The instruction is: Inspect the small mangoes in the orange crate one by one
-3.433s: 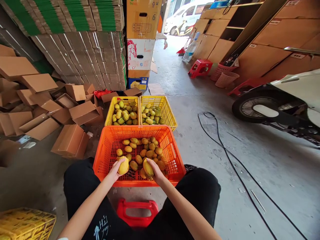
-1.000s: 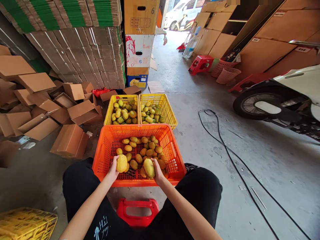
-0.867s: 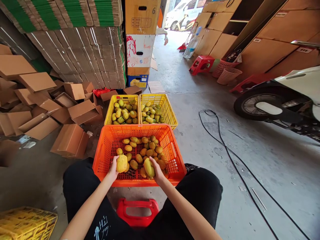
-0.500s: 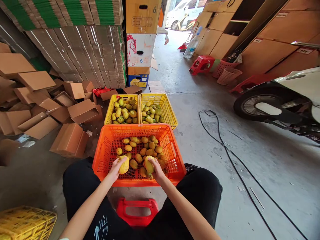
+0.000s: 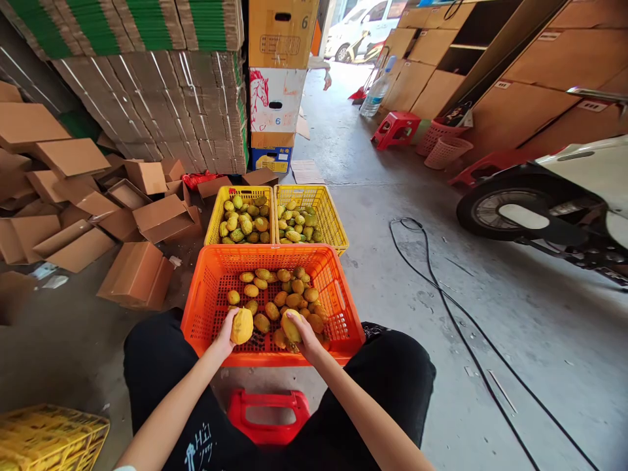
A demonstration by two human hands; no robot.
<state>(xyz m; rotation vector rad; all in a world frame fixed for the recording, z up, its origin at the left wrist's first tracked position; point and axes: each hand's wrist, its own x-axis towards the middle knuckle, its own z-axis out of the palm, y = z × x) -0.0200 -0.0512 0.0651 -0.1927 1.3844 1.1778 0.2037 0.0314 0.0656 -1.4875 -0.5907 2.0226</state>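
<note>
My left hand is closed round a yellow oval melon-like fruit with faint ribs. In my right hand is a second, yellow-green fruit, held with the thumb on top. Both hands are over the near part of an orange plastic crate, between my knees. Loose yellow-brown fruits lie on its slotted floor, mostly to the middle and right. My right hand hides some of those beneath it. The undersides of both held fruits are out of sight.
Behind the orange crate stand a left yellow crate and a right yellow crate of greenish fruits. A red stool lies between my legs. Cardboard boxes litter the left; a black cable and a motorbike are right.
The fruit in my left hand has turned slightly and shows more of its face. My right hand has shifted a little left, tilting its fruit. Both fruits stay held.
</note>
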